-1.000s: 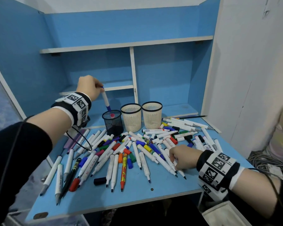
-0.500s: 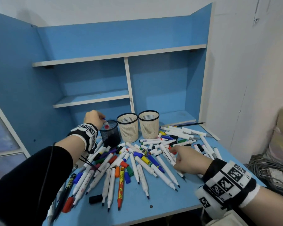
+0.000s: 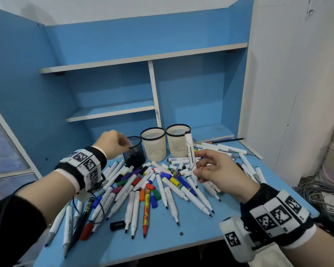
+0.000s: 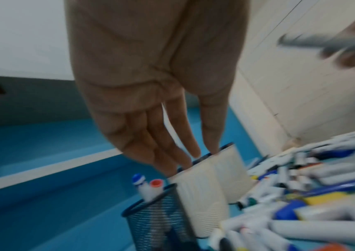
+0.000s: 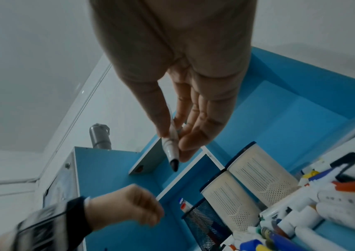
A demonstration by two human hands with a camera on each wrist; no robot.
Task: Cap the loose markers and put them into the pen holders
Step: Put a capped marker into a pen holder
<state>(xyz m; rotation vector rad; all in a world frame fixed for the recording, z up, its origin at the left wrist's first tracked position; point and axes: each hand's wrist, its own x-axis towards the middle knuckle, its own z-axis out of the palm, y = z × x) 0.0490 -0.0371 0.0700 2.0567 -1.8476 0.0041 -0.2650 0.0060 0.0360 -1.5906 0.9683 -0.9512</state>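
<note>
My left hand point(image 3: 121, 144) hovers just over the black mesh holder point(image 3: 134, 153), fingers relaxed and empty point(image 4: 193, 155). In that holder point(image 4: 159, 219) stand a blue-capped marker point(image 4: 139, 180) and a red-capped marker point(image 4: 156, 184). My right hand point(image 3: 200, 169) pinches a white marker point(image 3: 190, 157) and holds it upright above the pile, its bare dark tip point(image 5: 174, 166) pointing down. Two cream holders point(image 3: 153, 145) point(image 3: 178, 141) stand to the right of the black one. Several loose markers point(image 3: 168, 189), capped and uncapped, cover the blue desk point(image 3: 191, 232).
A loose black cap point(image 3: 117, 225) lies near the desk's front edge. Blue shelves point(image 3: 112, 110) and a white divider point(image 3: 155, 101) rise behind the holders. A white wall panel point(image 3: 289, 93) bounds the right side, with cables point(image 3: 316, 191) on the floor beyond.
My left hand came down to the black holder and let go of the marker it carried, which now stands inside. My right hand lifted a white marker off the pile.
</note>
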